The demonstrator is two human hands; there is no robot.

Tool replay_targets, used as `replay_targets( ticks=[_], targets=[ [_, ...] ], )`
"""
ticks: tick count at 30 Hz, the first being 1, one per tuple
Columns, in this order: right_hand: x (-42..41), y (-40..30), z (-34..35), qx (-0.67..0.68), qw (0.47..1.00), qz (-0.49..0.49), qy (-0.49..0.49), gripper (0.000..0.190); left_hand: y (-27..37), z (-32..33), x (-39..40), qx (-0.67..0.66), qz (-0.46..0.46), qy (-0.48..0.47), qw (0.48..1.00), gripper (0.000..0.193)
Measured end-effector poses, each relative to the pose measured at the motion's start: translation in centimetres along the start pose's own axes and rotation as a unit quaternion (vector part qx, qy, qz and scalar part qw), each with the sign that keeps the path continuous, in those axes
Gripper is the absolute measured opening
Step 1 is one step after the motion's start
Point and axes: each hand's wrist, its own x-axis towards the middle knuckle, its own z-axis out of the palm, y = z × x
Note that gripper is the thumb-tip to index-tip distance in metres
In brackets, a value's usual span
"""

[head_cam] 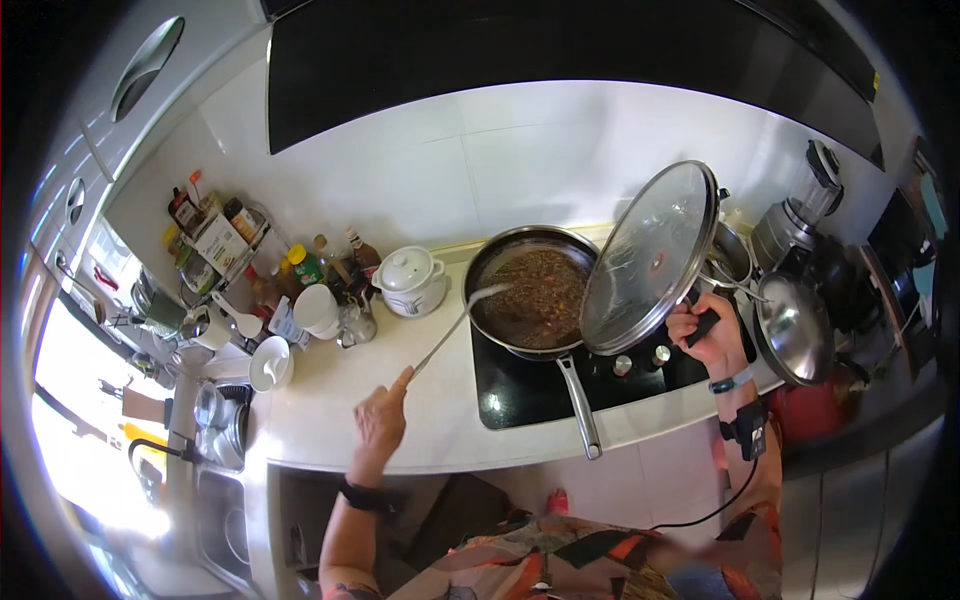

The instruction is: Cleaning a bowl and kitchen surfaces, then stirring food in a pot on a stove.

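Observation:
My left hand (381, 421) grips the thin metal handle of a cooking utensil (441, 352), whose pale far end rests at the left inside of a frying pan (581, 405). Brown, bubbling food (540, 292) with small chunks lies in the pan, which stands on a black glass cooktop (517, 401). My right hand (705, 330) is closed around the black handle of a large glass lid (652, 259) with a steel rim. The lid is tilted steeply just to the right of the pan. Part of the utensil's head is hard to make out.
Left of the pan are a lidded white ceramic pot (409, 281), white bowls (270, 364), sauce bottles (363, 251) and a sink (223, 517). To the right are a saucepan (729, 255), a steel lid or pan (795, 330) and a blender (795, 217). A dark range hood (525, 45) hangs above.

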Motion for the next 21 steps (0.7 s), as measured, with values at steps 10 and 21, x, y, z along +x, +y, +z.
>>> replay_targets(
  ticks=[10, 21],
  targets=[
    [-3.1, 2.4, -0.5, -0.018, 0.996, -0.081, -0.011, 0.016, 3.1, -6.1, 6.1, 0.175, 0.206, -0.037, 0.962, 0.037],
    [-5.1, 4.2, -1.9, 0.041, 0.993, -0.109, -0.031, 0.03, 5.8, 3.6, 8.4, 0.011, 0.075, -0.121, 0.99, 0.043]
  ],
)
